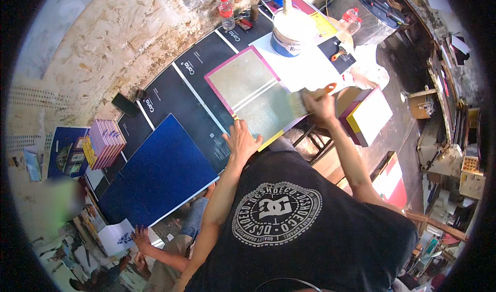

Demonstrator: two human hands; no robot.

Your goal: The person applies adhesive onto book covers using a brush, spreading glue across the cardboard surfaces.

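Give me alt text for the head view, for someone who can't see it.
A person's right hand holds a wide brush at a panel edged in pink and yellow, their left hand spread at its near edge. A bucket stands beyond; a large blue board lies to the left, a co-worker's hand near its lower corner.

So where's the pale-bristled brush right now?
In the head view, the brush is right of centre, in the right hand, at the right end of the pink-edged sheet.

Left grip (242, 140) splayed, right grip (322, 106) curled
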